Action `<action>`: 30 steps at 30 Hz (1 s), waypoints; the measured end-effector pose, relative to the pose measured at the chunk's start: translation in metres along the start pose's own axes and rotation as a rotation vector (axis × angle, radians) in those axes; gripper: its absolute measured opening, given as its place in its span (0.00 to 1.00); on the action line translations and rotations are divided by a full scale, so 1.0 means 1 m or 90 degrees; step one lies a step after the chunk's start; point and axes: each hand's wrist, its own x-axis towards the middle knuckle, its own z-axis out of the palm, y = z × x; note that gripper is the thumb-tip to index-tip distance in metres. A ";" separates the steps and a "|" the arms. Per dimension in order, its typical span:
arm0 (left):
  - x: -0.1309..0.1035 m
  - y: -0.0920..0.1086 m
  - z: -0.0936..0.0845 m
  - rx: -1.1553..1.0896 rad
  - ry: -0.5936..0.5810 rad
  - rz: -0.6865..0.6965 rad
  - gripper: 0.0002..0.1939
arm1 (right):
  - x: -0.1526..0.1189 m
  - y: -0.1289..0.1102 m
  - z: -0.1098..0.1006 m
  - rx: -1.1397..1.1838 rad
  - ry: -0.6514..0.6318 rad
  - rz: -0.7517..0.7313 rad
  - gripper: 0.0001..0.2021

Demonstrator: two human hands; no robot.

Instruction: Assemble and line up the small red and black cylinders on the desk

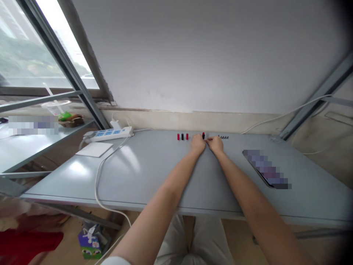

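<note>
Grips unclear, the left hand (198,142) and right hand (216,144) seemingly adjust a small, far red-and-black cylinder (203,136), next needing steadiness.

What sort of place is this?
Probably a dorm or shared study room: a grey desk beside a metal frame, a power strip on the desktop, and a window with greenery outside.

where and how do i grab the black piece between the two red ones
Probably best to pinch the black piece front and back near its top, coming from above: it looks upright and narrow, with red pieces close on either side.
</note>
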 end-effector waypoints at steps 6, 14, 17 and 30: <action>0.000 0.007 -0.002 0.019 -0.022 -0.026 0.12 | -0.002 -0.003 -0.002 0.007 -0.018 0.017 0.14; -0.027 -0.002 -0.028 0.030 -0.045 0.019 0.12 | -0.012 -0.011 -0.013 -0.081 -0.045 -0.028 0.09; -0.046 -0.014 -0.049 0.059 -0.091 0.034 0.09 | -0.018 -0.026 -0.012 -0.062 -0.090 -0.098 0.08; -0.067 -0.064 -0.074 0.068 0.000 -0.009 0.11 | -0.010 -0.075 0.032 -0.004 -0.166 -0.116 0.16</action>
